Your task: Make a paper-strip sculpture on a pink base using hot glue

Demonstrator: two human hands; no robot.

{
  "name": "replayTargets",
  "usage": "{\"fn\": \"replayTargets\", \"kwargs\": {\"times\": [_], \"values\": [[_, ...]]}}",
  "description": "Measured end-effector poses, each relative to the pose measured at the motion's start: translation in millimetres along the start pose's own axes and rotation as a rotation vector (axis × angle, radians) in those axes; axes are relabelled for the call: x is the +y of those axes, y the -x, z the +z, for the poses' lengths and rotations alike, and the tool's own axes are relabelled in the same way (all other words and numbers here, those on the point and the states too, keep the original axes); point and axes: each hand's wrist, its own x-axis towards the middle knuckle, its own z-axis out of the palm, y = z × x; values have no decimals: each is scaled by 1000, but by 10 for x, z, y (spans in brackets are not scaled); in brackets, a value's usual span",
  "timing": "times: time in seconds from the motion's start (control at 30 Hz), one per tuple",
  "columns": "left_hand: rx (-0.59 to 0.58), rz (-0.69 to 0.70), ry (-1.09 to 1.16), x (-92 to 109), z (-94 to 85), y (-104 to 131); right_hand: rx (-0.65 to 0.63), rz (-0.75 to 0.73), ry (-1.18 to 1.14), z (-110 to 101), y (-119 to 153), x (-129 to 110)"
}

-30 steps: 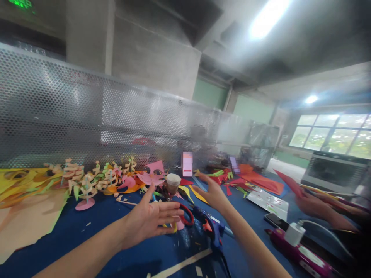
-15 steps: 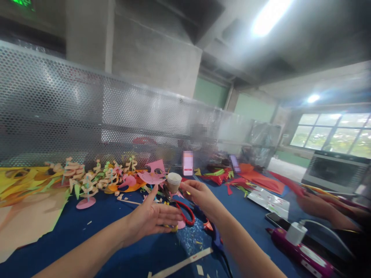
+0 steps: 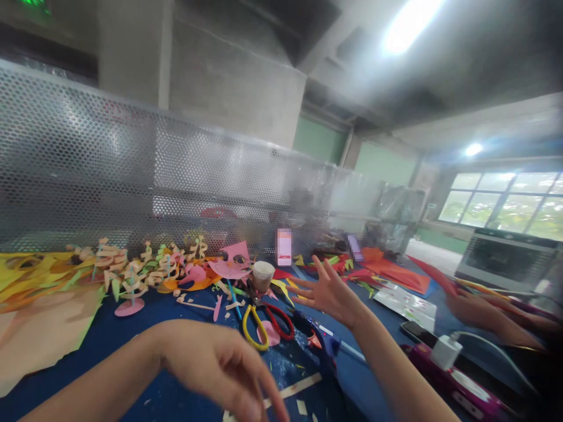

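My left hand (image 3: 215,363) hangs over the front of the blue table, fingers bent downward and apart, with nothing seen in it; it is near a pale paper strip (image 3: 303,385). To the right, my right hand (image 3: 328,293) is raised with its fingers spread and holds nothing. Between them lie scissors with one yellow handle (image 3: 254,337) and one red handle (image 3: 281,322). A white cup (image 3: 263,275) stands behind the handles. A blue glue gun (image 3: 325,343) rests below my right hand, and a pink paper piece (image 3: 268,333) lies by the scissors.
Curled paper trees (image 3: 132,281) and pink cut paper (image 3: 231,264) fill the back left. A phone (image 3: 284,246) stands upright behind the cup. On the right are a white tray (image 3: 407,308), a purple power strip (image 3: 466,378) and another person's hands (image 3: 475,310) with red paper.
My left hand has moved down and nearer, its fingers now pointing downward. My right hand has moved right, away from the cup, and its fingers have spread. The scissor handles are now uncovered.
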Motion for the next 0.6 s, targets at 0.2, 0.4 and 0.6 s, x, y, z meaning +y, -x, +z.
{"fn": "replayTargets", "kwargs": {"times": [0.2, 0.4, 0.6], "values": [[870, 50, -320, -95, -354, -386, -463, 190, 32, 209, 153, -51], [993, 92, -374, -75, -533, -719, -607, 310, 158, 413, 216, -24], [899, 85, -429, 34, -510, -863, -671, 368, 210, 599, 314, -20]]}}
